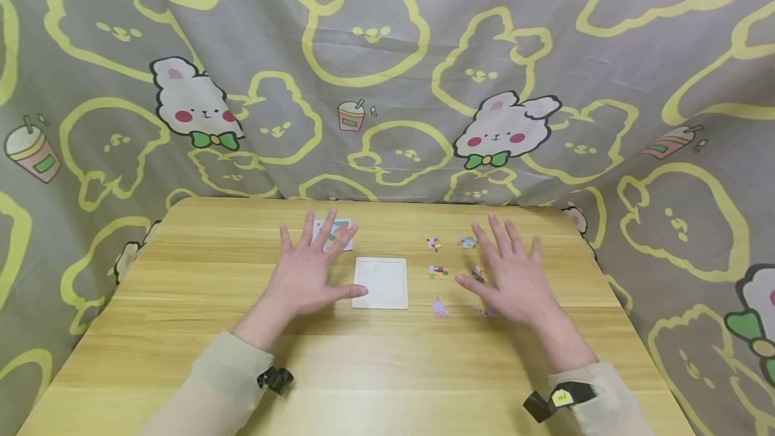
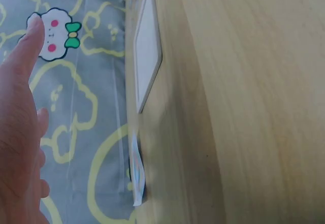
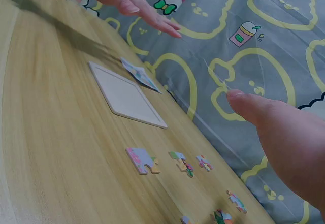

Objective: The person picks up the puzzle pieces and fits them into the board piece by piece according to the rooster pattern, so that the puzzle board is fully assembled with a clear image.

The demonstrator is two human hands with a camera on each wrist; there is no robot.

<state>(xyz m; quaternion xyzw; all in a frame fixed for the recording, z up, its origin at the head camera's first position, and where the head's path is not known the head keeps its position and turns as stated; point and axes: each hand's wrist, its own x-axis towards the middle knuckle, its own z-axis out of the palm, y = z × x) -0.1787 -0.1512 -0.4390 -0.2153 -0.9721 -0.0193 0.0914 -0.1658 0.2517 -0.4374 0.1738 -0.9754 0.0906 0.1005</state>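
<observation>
Both hands hover over the wooden table with fingers spread and nothing held. My left hand [image 1: 303, 279] is above the left side, partly covering a small printed picture sheet [image 1: 346, 241]. Its thumb overlaps the left edge of a square white puzzle tray [image 1: 387, 286] in the head view. My right hand [image 1: 522, 281] hangs over the right side, partly hiding some jigsaw pieces. Several colourful jigsaw pieces lie apart in two columns, among them a purple-pink piece [image 1: 440, 308] and a piece with brown and green [image 1: 438, 272]. In the right wrist view the tray [image 3: 124, 94] looks bare.
A grey curtain [image 1: 399, 177] with yellow outlines and white rabbits hangs behind the table and along both sides. The wooden table [image 1: 387, 375] extends toward me. Black straps with small devices sit on both sleeved wrists.
</observation>
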